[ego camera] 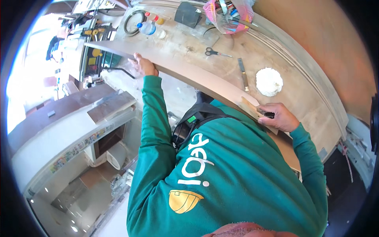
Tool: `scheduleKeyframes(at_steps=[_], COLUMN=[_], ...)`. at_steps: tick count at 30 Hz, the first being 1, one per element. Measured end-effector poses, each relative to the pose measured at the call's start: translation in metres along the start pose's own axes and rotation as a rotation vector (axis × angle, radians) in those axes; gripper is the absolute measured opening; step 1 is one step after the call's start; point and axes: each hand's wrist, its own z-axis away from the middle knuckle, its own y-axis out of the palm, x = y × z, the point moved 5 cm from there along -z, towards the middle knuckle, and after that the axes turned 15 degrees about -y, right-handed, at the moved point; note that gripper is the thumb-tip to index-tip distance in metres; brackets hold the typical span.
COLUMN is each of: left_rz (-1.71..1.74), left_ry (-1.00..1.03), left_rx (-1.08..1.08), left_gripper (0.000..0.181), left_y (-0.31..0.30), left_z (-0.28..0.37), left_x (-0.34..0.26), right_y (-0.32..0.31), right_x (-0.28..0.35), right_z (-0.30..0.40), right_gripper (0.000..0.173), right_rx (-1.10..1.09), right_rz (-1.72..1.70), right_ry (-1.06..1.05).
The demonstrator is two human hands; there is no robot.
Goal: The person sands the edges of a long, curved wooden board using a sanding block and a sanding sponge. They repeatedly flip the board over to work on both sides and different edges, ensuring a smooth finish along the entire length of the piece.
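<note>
A long, pale-faced board [189,75] runs diagonally across the front of the workbench, its brown narrow edge towards my body. My left hand [145,65] grips this near edge towards the board's far left end, thumb up and fingers partly spread. At the right end, my right hand [279,116] is closed around a small dark tool [265,113], mostly hidden by the fingers, so its kind is unclear. Against that tool and the board's end lies a light wooden piece [249,107]. A wood-handled chisel or similar flat-bladed tool [243,74] rests on the bench beyond the board.
On the workbench [219,66] are black-handled scissors [217,52], a round white mass [269,82], plastic bottles [146,28], a roll of edge banding [134,23], dark sheet material [187,14] and a pink bag of tools [229,16]. Long strips [275,44] line the back. A cabinet [97,124] stands left.
</note>
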Motion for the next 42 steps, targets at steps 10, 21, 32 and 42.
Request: scheduleKeyframes(at_steps=[10, 21, 32, 42], left_rz=[0.039, 0.179, -0.035, 0.368], left_ry=[0.053, 0.038, 0.204, 0.091], left_rx=[-0.032, 0.008, -0.107, 0.114], left_gripper=[0.066, 0.065, 0.060, 0.060], left_y=[-0.003, 0.002, 0.002, 0.013], left_z=[-0.011, -0.003, 0.011, 0.006], left_x=[0.009, 0.012, 0.005, 0.017], right_y=[0.011, 0.017, 0.028, 0.040], right_x=[0.005, 0.025, 0.038, 0.052], right_z=[-0.047, -0.096, -0.148, -0.223], right_gripper=[0.053, 0.053, 0.052, 0.058], right_rx=[-0.012, -0.016, 0.025, 0.031], right_rz=[-0.011, -0.005, 0.009, 0.032], right_ry=[-0.006, -0.040, -0.073, -0.176])
